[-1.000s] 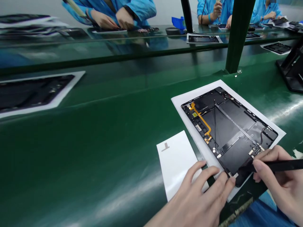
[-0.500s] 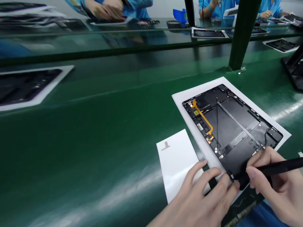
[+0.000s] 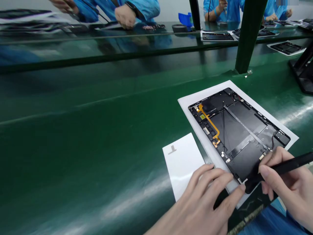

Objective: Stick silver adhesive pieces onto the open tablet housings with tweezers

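An open tablet back housing (image 3: 246,130) lies on a white sheet (image 3: 186,101), with an orange flex cable (image 3: 212,125) along its left side and a grey ribbon cable (image 3: 244,125) across it. In my right hand (image 3: 283,182) is a black pen-shaped tool (image 3: 293,164), held in a pinch over the housing's near corner; its exact tip is hard to make out. My left hand (image 3: 205,199) spreads its fingers over a white card (image 3: 183,163) and the sheet's edge. The left thumb touches or nearly touches that same near corner. A small grey T-shaped piece (image 3: 172,149) sits on the card.
A green post (image 3: 249,39) rises beyond the housing. Behind a raised ledge, co-workers in blue sleeves (image 3: 146,9) handle parts. Other housings (image 3: 217,36) lie on sheets there, near a blue bin (image 3: 186,19). At far right stands a black base (image 3: 303,75).
The housing on a sheet at far left has gone out of view. My left fingers have drawn slightly together, and my right hand has shifted a little. A co-worker's hands have moved apart.
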`<action>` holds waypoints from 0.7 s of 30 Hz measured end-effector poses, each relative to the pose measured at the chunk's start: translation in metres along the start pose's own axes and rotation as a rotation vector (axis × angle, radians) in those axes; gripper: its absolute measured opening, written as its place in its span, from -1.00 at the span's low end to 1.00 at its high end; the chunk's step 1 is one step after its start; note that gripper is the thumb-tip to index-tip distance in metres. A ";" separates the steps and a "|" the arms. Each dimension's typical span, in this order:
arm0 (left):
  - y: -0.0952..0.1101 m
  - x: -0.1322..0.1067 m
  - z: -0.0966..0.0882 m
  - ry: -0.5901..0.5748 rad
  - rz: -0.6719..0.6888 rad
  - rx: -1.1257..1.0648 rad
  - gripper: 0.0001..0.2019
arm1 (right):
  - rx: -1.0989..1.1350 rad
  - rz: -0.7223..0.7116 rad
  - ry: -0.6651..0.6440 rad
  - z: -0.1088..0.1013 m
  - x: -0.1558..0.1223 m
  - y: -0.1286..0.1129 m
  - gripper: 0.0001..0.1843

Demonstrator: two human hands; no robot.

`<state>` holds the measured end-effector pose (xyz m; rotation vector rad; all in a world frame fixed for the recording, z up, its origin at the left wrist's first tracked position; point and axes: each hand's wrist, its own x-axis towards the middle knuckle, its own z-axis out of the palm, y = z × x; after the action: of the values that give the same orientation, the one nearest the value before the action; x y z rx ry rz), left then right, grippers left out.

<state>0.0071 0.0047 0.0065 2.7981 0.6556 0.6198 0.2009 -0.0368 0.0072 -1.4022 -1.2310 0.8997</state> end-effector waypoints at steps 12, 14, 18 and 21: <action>-0.003 -0.004 0.014 0.138 -0.055 0.053 -0.64 | -0.113 -0.057 -0.044 -0.004 0.004 0.004 -0.69; -0.003 -0.004 0.014 0.133 -0.047 0.052 -0.65 | -0.116 -0.050 -0.043 -0.004 0.005 0.003 -0.68; -0.003 -0.003 0.014 0.124 -0.036 0.065 -0.67 | -0.131 -0.049 -0.030 -0.003 0.004 0.003 -0.67; -0.003 -0.003 0.014 0.127 -0.057 0.069 -0.68 | -0.127 -0.081 -0.015 -0.001 0.001 0.004 -0.69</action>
<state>0.0097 0.0040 -0.0082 2.8095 0.7927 0.7825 0.2029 -0.0358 0.0036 -1.4364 -1.3662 0.7887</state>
